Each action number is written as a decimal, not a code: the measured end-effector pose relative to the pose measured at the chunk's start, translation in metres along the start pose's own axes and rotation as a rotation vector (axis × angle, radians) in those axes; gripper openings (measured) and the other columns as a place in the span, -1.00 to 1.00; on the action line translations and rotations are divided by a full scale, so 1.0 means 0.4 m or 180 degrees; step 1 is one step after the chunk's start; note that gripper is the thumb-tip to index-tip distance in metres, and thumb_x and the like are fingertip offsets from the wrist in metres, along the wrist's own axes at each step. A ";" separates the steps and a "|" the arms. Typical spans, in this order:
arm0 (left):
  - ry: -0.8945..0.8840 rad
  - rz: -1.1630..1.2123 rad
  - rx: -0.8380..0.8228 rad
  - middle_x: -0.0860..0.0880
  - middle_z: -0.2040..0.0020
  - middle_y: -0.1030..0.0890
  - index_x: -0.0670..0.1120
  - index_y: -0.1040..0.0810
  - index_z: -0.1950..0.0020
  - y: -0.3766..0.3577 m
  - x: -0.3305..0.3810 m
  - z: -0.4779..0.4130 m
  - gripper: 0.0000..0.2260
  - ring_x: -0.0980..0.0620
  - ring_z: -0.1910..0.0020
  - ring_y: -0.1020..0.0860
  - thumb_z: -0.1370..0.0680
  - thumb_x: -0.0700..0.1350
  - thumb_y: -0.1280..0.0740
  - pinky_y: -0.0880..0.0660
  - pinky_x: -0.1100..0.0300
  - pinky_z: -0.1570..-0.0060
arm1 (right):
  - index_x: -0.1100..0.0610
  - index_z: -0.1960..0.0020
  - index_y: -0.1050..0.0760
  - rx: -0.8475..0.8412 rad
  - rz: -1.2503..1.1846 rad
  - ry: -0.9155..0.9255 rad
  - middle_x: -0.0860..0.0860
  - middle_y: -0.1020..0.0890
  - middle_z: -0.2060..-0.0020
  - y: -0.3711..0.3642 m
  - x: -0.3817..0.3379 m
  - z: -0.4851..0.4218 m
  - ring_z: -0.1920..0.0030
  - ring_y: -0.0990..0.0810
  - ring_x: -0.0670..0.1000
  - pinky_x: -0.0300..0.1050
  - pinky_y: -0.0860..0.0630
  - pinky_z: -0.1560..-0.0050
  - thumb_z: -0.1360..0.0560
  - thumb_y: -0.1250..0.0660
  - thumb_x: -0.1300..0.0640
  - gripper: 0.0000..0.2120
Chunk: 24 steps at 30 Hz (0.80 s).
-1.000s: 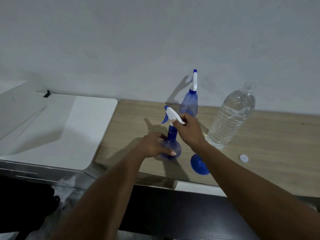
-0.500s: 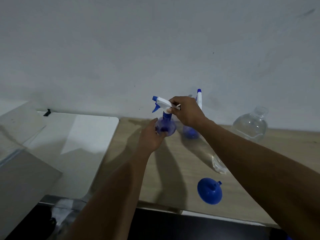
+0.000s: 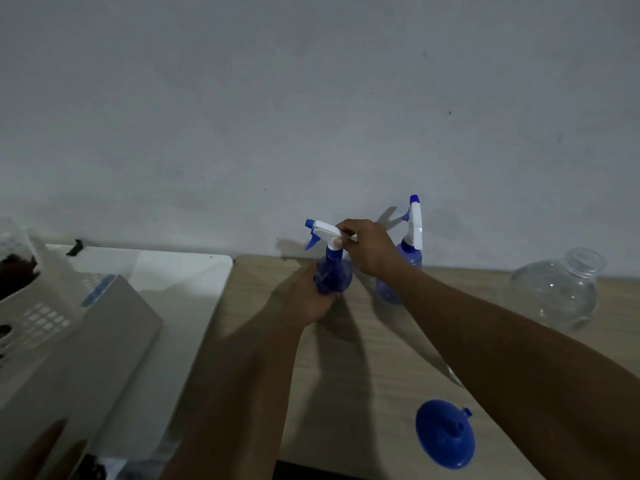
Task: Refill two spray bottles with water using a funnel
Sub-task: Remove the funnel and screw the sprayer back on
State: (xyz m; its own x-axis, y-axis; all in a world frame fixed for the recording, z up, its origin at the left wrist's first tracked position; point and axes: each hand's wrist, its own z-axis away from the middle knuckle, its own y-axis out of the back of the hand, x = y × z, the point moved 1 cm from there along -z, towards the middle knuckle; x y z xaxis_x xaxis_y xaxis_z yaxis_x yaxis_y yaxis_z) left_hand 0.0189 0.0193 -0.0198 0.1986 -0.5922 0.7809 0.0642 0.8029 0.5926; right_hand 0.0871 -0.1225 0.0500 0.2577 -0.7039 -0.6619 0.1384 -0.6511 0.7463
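A small blue spray bottle (image 3: pixel 334 277) with a white trigger head is held above the wooden table (image 3: pixel 381 358), near the wall. My left hand (image 3: pixel 308 299) grips its round body from below and the left. My right hand (image 3: pixel 369 249) grips the white spray head at the neck. A second blue spray bottle (image 3: pixel 410 258) stands behind my right wrist by the wall, partly hidden. A blue funnel (image 3: pixel 445 434) lies mouth-down near the table's front edge. A clear plastic water bottle (image 3: pixel 557 289) with no cap stands at the right, its lower part hidden by my right arm.
A white tabletop (image 3: pixel 166 282) adjoins the wooden table on the left. A beige perforated basket (image 3: pixel 31 306) and a grey box (image 3: pixel 86 358) sit at the far left. The grey wall rises directly behind the bottles.
The view has tilted and shifted, so the basket and box now show at left. Both hands keep their hold on the spray bottle, which sits slightly higher and farther from me than a second ago.
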 end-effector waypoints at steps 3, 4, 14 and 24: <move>0.0070 -0.0079 -0.0083 0.14 -0.22 -0.47 -0.01 -0.27 -0.56 -0.001 -0.006 0.002 -0.31 0.16 -0.14 -0.45 -0.49 -0.12 -0.49 -0.44 0.22 -0.18 | 0.13 -0.13 -0.61 0.0058 -0.0120 0.0021 0.08 -0.66 0.06 -0.017 0.004 -0.005 0.03 -0.58 0.12 0.03 -0.51 -0.03 -0.59 -0.30 0.19 -0.83; 0.0095 -0.0096 -0.0151 0.14 -0.22 -0.43 -0.03 -0.22 -0.59 -0.001 -0.003 0.003 -0.28 0.16 -0.15 -0.43 -0.50 -0.15 -0.47 -0.41 0.25 -0.17 | 0.12 -0.13 -0.61 0.0060 -0.0149 0.0022 0.07 -0.66 0.06 -0.021 0.003 -0.006 0.03 -0.58 0.12 0.02 -0.51 -0.02 -0.59 -0.29 0.18 -0.83; 0.0049 -0.0043 -0.0415 0.08 -0.22 -0.39 -0.07 -0.22 -0.57 0.023 0.039 0.041 -0.30 0.10 -0.14 -0.41 -0.50 -0.30 -0.44 -0.37 0.40 -0.08 | 0.09 -0.52 -0.25 0.0095 0.0042 -0.0191 0.15 -0.49 -0.35 0.006 -0.019 0.050 -0.31 -0.49 0.16 0.03 -0.44 -0.28 -0.62 -0.30 0.11 -0.50; -0.0248 -0.0212 0.0124 -0.04 -0.27 -0.54 -0.04 -0.34 -0.48 -0.023 0.116 0.183 -0.46 0.08 -0.10 -0.48 -0.53 -0.20 -0.42 -0.30 0.57 0.16 | 0.16 -0.10 -0.53 0.0574 0.0041 0.0025 0.03 -0.64 0.18 0.074 -0.059 0.273 0.20 -0.58 -0.01 -0.12 -0.54 0.08 -0.57 -0.30 0.18 -0.88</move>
State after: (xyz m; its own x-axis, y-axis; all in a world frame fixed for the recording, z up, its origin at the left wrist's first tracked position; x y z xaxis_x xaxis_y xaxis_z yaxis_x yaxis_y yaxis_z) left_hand -0.0439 -0.0205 0.0254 0.1184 -0.6488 0.7517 0.0364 0.7593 0.6497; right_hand -0.0195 -0.1562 0.0800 0.2660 -0.7107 -0.6513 -0.0385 -0.6829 0.7295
